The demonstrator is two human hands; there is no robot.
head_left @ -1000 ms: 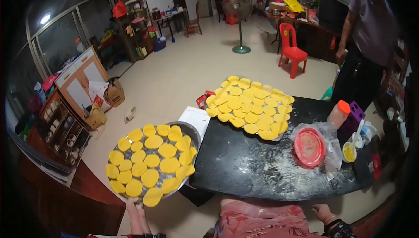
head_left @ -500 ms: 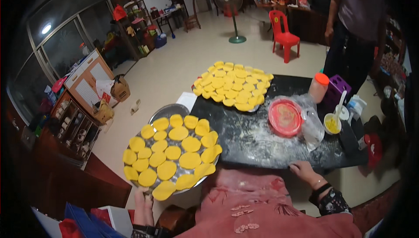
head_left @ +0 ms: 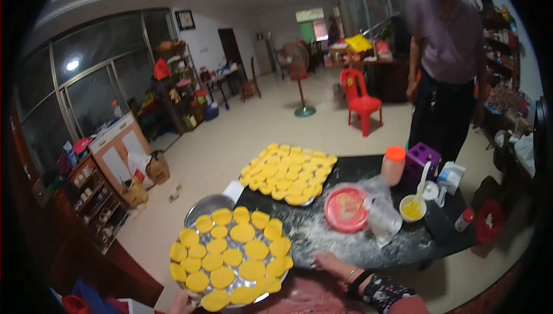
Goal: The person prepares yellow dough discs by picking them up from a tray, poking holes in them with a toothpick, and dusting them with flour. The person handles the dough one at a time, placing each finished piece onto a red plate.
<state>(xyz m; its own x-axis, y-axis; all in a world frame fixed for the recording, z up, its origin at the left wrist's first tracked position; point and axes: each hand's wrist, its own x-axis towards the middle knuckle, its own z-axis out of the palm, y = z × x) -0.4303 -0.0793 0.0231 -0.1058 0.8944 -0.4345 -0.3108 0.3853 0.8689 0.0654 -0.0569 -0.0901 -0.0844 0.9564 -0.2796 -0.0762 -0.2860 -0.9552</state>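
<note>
Thin yellow discs point(head_left: 256, 250) cover a round metal tray point(head_left: 237, 281) at 7 o'clock, its rim gripped by a left hand point(head_left: 183, 302).

The left fingers are closed on the rim between the tray's own 7 and 8 o'clock; the right hand point(head_left: 328, 262), at 5 o'clock, touches the black, powder-dusted counter point(head_left: 308, 233), though how far its fingers open cannot be told. A circular red lid point(head_left: 345, 207) lies between 4 and 5, beside crinkled clear plastic point(head_left: 383, 222).
</note>
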